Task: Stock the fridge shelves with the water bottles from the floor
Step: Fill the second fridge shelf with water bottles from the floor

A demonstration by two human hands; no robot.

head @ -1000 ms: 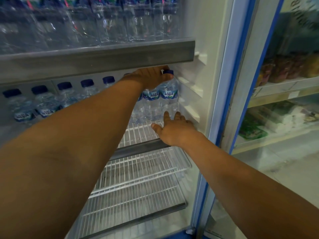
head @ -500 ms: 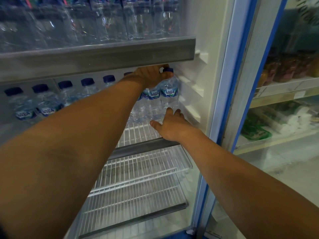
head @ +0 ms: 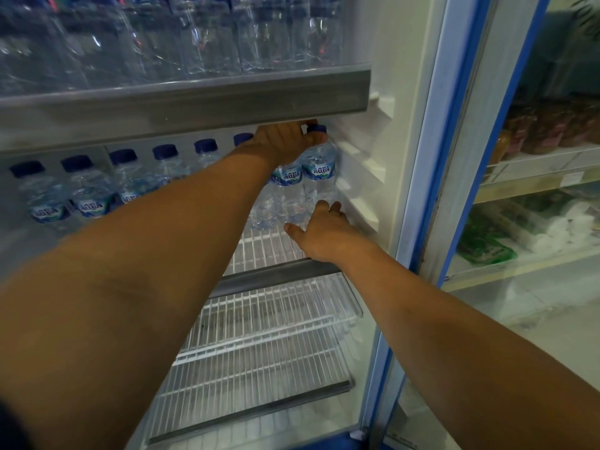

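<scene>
Clear water bottles with blue caps and Aqua labels stand in a row (head: 91,196) along the back of the middle wire shelf (head: 263,251). At the row's right end, my left hand (head: 285,141) is closed over the tops of two bottles: the rightmost bottle (head: 319,172), next to the fridge wall, and its neighbour (head: 285,193). My right hand (head: 324,235) lies low on the shelf with its fingers spread, the fingertips touching the base of the rightmost bottle. My left forearm hides part of the row.
The top shelf (head: 194,102) is packed with several larger clear bottles (head: 194,37). Below, a bare wire shelf (head: 269,319) shows. The glass fridge door (head: 470,157) stands open at the right, with store shelves of packaged goods (head: 535,177) behind it.
My right hand has slid forward along the shelf up to the base of the rightmost bottle. My left hand has stayed on the bottle tops.
</scene>
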